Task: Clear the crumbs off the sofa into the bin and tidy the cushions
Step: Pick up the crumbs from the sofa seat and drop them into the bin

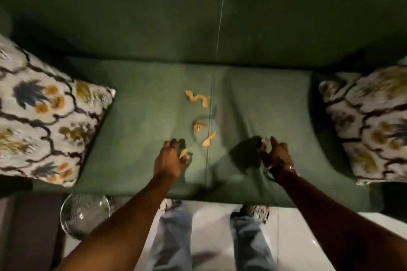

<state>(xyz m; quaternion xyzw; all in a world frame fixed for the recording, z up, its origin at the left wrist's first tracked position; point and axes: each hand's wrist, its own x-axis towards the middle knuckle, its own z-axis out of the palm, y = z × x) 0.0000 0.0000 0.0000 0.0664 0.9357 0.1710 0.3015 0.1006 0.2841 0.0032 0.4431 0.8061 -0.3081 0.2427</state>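
Several yellow crumbs (199, 99) lie along the middle seam of the green sofa seat (143, 121). My left hand (169, 158) rests on the seat just below them, fingers pinched on one crumb (183, 153). To the right of the seam, my right hand (276, 154) is cupped palm-inward, with a small crumb (263, 142) at its fingertips. A patterned cushion (44, 116) lies flat at the left end of the seat. A second patterned cushion (374, 125) lies at the right end.
A round wire mesh bin (84, 213) stands on the floor at the sofa's front left corner. My legs in jeans (176, 237) stand on white floor tiles close to the seat's front edge. The green backrest (198, 17) fills the top.
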